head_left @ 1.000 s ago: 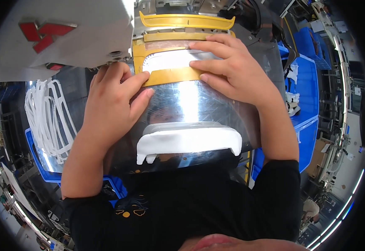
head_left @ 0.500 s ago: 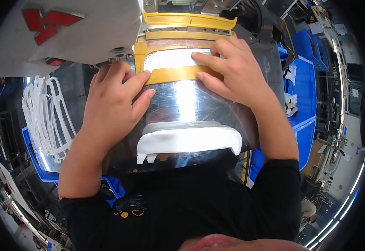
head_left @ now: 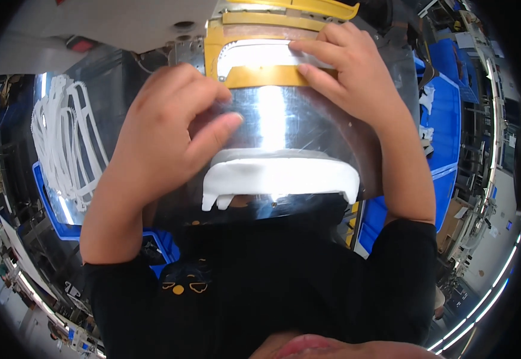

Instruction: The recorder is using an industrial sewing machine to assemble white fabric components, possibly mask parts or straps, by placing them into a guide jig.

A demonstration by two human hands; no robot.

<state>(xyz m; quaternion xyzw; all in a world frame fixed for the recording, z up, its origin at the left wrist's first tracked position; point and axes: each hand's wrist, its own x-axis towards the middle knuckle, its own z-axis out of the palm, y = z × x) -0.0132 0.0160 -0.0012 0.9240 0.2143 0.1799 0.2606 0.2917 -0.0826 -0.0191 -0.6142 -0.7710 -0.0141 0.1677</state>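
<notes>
A yellow template (head_left: 260,76) lies at the far side of the shiny metal table, with a flat white piece (head_left: 254,55) showing in its opening. My right hand (head_left: 356,72) rests on its right part: the index fingertip touches the white piece, the thumb lies on the near yellow strip, and the other fingers are bent. Off the template's near left corner hovers my left hand (head_left: 173,116), thumb and index finger apart and nothing between them. Closer to me, a small stack of white curved pieces (head_left: 281,175) sits near the table's front edge.
The grey machine head (head_left: 111,24) overhangs at the upper left. Many thin white looped strips (head_left: 66,143) are heaped on the left. Blue bins (head_left: 445,113) with white and dark scraps stand at the right. A raised yellow bar (head_left: 296,6) lies beyond the template.
My left hand has come off the template's near left corner and drawn back toward me, fingers parted. The right hand keeps its place on the template. The whole view has shifted.
</notes>
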